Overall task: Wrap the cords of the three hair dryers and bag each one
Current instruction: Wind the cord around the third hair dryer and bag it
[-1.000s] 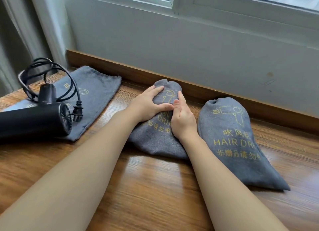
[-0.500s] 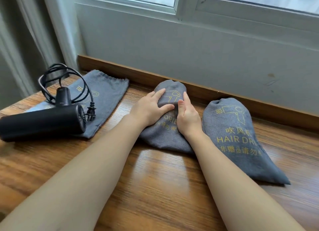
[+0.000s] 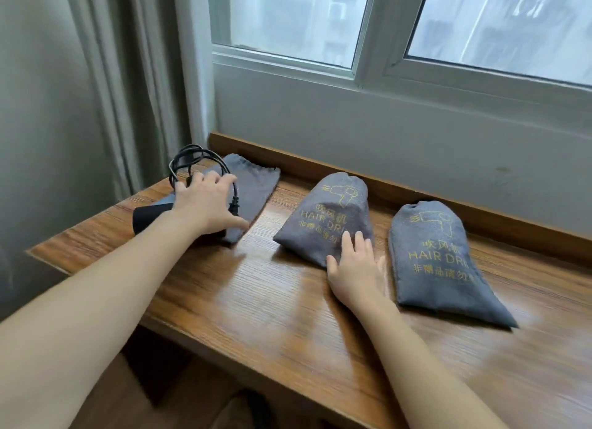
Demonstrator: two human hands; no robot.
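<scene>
Two filled grey cloth bags with yellow "HAIR DRIER" print lie on the wooden ledge, one in the middle [image 3: 330, 217] and one to the right [image 3: 432, 255]. My right hand [image 3: 355, 268] rests flat with spread fingers on the near edge of the middle bag. At the left, a black hair dryer [image 3: 150, 217] lies on a flat empty grey bag [image 3: 253, 188], its black cord [image 3: 192, 159] looped loosely behind it. My left hand [image 3: 208, 204] lies over the dryer with fingers spread; most of the dryer body is hidden under it.
The wooden ledge [image 3: 256, 300] ends at the left corner and along the near edge. A wall and window frame [image 3: 368, 76] rise right behind the bags. Grey curtains [image 3: 112, 92] hang at the left.
My left hand has left the middle bag and moved left onto the black hair dryer. My right hand slid back to the near edge of the middle bag. The view has lifted and turned left.
</scene>
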